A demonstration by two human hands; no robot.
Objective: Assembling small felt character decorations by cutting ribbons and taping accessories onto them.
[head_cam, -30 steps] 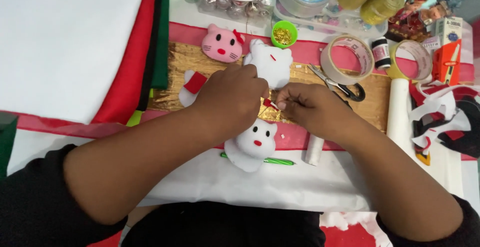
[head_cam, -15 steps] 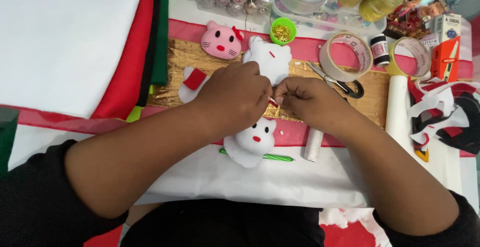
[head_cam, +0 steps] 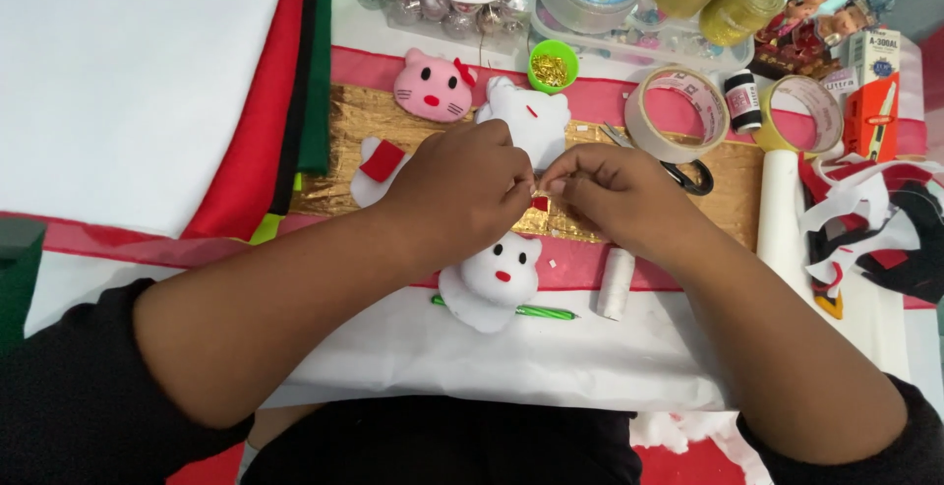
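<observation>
While the left hand (head_cam: 470, 190) and right hand (head_cam: 608, 190) meet over the gold cloth (head_cam: 344, 165), their fingertips pinch a tiny red piece (head_cam: 539, 203) between them. Just below the red piece lies a white cat face (head_cam: 497, 273). Above it sits a pink cat face (head_cam: 433, 87).

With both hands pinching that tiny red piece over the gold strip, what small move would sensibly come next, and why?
Probably lower the red piece toward the white plush cat head just below. The left hand and right hand meet fingertip to fingertip around it, above the gold strip, and that head lies nearest. This is only a guess.
</observation>
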